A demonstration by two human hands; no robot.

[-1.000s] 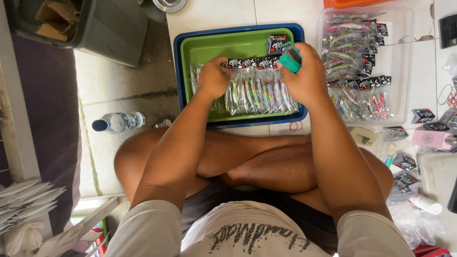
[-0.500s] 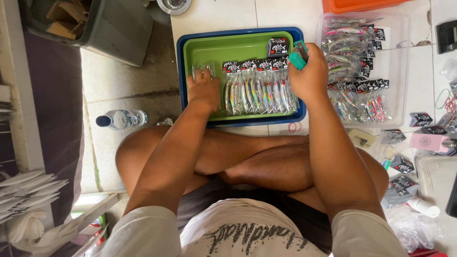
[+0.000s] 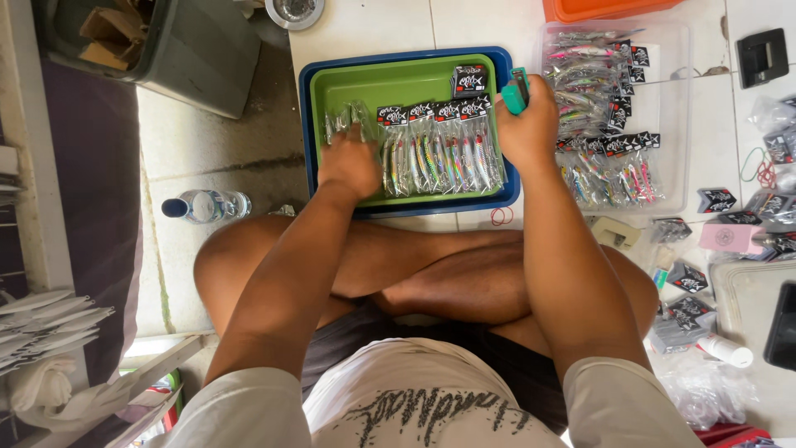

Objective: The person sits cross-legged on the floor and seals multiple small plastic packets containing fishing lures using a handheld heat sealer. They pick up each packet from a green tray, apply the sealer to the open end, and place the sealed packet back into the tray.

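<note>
At the far left a clear water bottle [image 3: 201,206] lies on its side on the tiled floor, well apart from the work. Next comes the green tray [image 3: 390,83], nested in a blue tray [image 3: 308,124] in front of the person's crossed legs. The left hand [image 3: 350,162] rests palm-down with fingers spread on a few clear unlabelled packets [image 3: 344,123] at the tray's left end, pressing rather than pinching them. Beside them a row of bagged fishing lures [image 3: 444,153] with black header cards fills the tray's middle and right. These packets look light, thin and slippery, the film soft and the lure inside stiff; the card top seems the surest place to grip. The right hand [image 3: 526,124] is closed around a teal stapler [image 3: 515,93] at the tray's right edge. Further right, a clear plastic bin [image 3: 667,108] holds more bagged lures.
</note>
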